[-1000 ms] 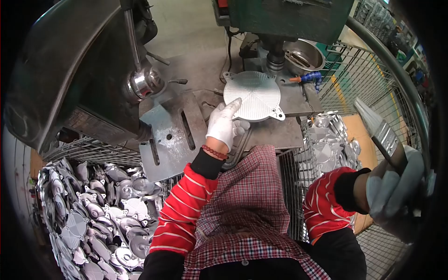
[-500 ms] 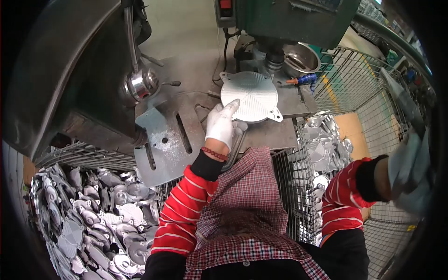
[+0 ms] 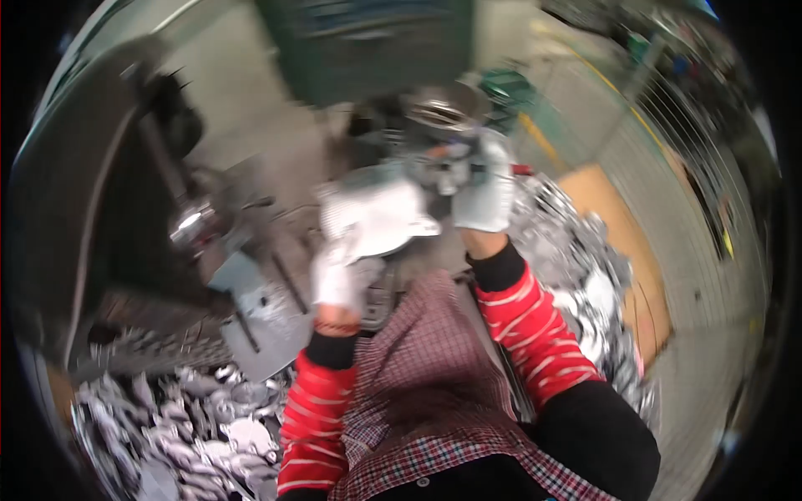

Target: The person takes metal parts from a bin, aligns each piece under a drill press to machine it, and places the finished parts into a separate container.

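Blurred by motion, a round silvery metal plate (image 3: 376, 209) with lugs on its rim is tilted above the machine table. My left hand (image 3: 338, 275), in a white glove, grips its near left edge. My right hand (image 3: 486, 200), also gloved, is raised to the right of the plate and apart from it. Its fingers look curled, and a red tip (image 3: 522, 169) sticks out beside them; what it belongs to is too smeared to name. Close to those fingers is the orange-and-blue nozzle (image 3: 447, 150).
A green machine head (image 3: 376, 50) hangs above, with a metal bowl (image 3: 447, 108) behind the work. At left stands a lever hub (image 3: 194, 224) over a slotted plate (image 3: 259, 317). Heaps of metal plates lie at lower left (image 3: 192, 426) and right (image 3: 585, 267), beside cardboard (image 3: 622, 242).
My right hand has come in from the far right to beside the nozzle. The plate, still in my left hand, is now more tilted. The whole view has shifted and blurred.
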The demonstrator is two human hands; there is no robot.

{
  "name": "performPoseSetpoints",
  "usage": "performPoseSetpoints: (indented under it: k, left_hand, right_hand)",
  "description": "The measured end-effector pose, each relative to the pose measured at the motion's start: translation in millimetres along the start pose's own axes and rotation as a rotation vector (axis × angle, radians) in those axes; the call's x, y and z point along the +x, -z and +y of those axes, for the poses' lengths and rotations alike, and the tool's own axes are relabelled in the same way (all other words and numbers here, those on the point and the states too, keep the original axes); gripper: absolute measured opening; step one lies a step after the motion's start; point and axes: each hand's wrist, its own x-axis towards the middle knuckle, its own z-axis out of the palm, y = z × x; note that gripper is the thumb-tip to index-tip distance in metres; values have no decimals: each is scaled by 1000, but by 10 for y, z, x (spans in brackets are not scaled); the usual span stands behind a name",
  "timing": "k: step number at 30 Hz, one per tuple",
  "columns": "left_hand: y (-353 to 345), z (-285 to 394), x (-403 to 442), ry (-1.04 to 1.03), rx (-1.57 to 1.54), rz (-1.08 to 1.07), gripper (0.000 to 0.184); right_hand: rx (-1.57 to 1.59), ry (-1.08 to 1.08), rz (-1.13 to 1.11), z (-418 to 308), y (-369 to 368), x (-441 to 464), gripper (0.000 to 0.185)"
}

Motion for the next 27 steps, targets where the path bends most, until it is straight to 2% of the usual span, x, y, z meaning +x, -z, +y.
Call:
performPoseSetpoints:
  k: [1,2,3,5,6,7,8,9,10,12,13,15,17,19,20,21,23,25,27]
  left_hand:
    - [-45,58,-178,54,24,57,31]
    - [-168,78,-355,47,-128,-14,40]
    - [-218,73,-540,-35,-93,-75,48]
    - [-560,-19,-817,-60,-118,-76,45]
    - [-699,-108,-806,-120,73,-132,43]
    - [-961,-193,-779,-108,148,-139,39]
    - [-1224,-275,-754,-97,223,-147,36]
    - [-1303,-467,-577,33,258,-229,34]
    - [-1583,-646,-513,46,316,-306,31]
    - [-1843,-1033,-337,281,437,-461,38]
    - [-1893,-1252,-218,371,496,-531,47]
    - [-1790,-1698,-11,355,654,-490,53]
    - [-1534,-1895,128,382,674,-369,55]
    - [-1154,-1927,215,442,680,-316,48]
    - [-929,-1982,250,314,708,-365,45]
    - [-771,-1921,233,450,750,-269,41]
    - [-623,-1834,172,530,726,-167,37]
    - [-477,-1854,180,539,705,-126,36]
    - [-434,-1909,197,554,669,-101,34]
  right_hand:
    - [-276,185,56,-227,-6,-130,23]
    - [-469,185,82,-601,68,-321,22]
    - [-650,177,102,-907,144,-522,22]
    - [-1312,567,-29,-1250,553,-822,24]
    - [-1439,156,36,-1317,613,-1053,36]
    - [-1420,69,44,-1207,814,-1228,40]
    - [-1097,-187,197,-1233,830,-1366,38]
    - [-754,-413,327,-1303,852,-1431,37]
    - [-700,-366,405,-1384,985,-1447,39]
    - [-678,-222,540,-1519,1413,-1445,41]
    - [-600,-289,608,-1621,1728,-1441,39]
    - [-671,-309,770,-1693,2369,-1384,37]
    - [-659,-218,943,-1744,3160,-1237,30]
    - [-982,-158,1087,-1791,4184,-999,29]
    - [-1490,-114,1040,-1858,4901,-872,28]
    - [-1992,-59,928,-1955,5536,-734,28]
    - [-1489,-260,1186,-2174,6237,-343,29]
    - [-1163,-238,1212,-2248,6311,-93,31]
    - [-1513,-292,1317,-2099,6530,8,34]
